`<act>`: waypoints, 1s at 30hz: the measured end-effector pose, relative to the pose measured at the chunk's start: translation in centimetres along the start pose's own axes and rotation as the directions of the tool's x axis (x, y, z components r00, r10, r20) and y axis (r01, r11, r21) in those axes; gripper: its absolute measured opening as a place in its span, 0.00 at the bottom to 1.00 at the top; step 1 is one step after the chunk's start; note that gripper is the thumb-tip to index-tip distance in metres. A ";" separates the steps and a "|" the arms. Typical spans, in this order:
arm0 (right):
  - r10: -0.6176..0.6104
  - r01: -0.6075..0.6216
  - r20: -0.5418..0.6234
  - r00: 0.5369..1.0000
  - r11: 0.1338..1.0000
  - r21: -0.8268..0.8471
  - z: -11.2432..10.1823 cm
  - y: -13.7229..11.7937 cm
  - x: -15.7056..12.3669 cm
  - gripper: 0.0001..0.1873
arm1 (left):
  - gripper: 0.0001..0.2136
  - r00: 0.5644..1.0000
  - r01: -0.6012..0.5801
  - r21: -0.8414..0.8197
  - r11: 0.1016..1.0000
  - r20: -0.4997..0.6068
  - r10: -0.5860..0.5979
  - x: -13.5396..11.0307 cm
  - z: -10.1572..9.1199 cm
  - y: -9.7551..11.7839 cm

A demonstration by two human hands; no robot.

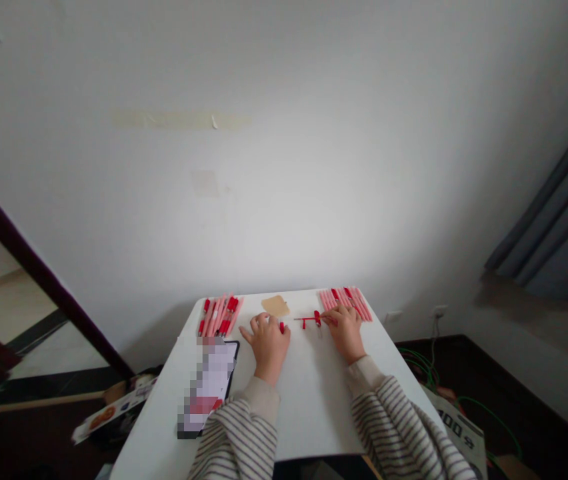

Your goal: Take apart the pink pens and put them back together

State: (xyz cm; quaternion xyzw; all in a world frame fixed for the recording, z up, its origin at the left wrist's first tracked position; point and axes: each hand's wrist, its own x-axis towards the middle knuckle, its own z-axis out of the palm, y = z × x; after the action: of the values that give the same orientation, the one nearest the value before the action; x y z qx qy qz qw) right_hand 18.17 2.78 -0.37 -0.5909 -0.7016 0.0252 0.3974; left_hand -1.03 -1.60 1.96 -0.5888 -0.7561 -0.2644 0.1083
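At the far middle of the white table [314, 400], my left hand [268, 343] has its little finger spread out, while thumb and forefinger close on a small red pen part [281, 327]. My right hand [347, 331] pinches at the right end of a thin red pen piece [309, 319]; a wider red part stands by its fingertips. What exactly lies within that pinch is partly hidden. Beside the right hand is a row of pink and red pens [367, 308]. Another group of pink and red pens [211, 319] lies left of my left hand.
A tan scrap [275, 306] lies behind my left hand, near the wall. A dark-edged phone or tablet [217, 373], partly blurred out, rests on the table's left side. Green cables [419, 365] and a box [459, 427] are on the floor at right.
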 end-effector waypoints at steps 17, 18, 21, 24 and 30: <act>-0.006 0.006 0.008 1.000 1.000 0.017 -0.3 -0.2 0.0 0.07 | 0.02 0.993 -0.093 -0.240 0.966 0.043 0.107 0.2 0.0 0.5; -0.002 0.002 0.001 1.000 1.000 0.013 -0.2 -0.1 0.0 0.07 | 0.02 0.994 -0.089 -0.236 0.968 0.040 0.101 0.2 0.1 0.5; 0.021 -0.021 -0.034 0.999 1.000 -0.011 -0.1 0.2 0.1 0.08 | 0.02 0.996 -0.070 -0.215 0.974 0.034 0.079 0.2 0.5 0.4; 0.041 -0.043 -0.059 0.997 0.999 -0.030 -0.1 0.2 0.1 0.08 | 0.02 0.997 -0.068 -0.187 0.980 0.033 0.075 0.1 1.0 0.5; 0.052 -0.055 -0.044 0.998 0.997 -0.062 -0.6 -0.5 0.0 0.07 | 0.01 0.996 -0.063 -0.153 0.986 0.060 0.073 0.1 1.3 0.7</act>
State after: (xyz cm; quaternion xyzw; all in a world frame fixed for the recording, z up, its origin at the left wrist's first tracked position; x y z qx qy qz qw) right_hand 18.16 2.35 0.31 -0.6222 -0.6773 0.0011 0.3924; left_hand -0.21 -0.67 1.12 -0.6293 -0.7163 -0.2977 0.0475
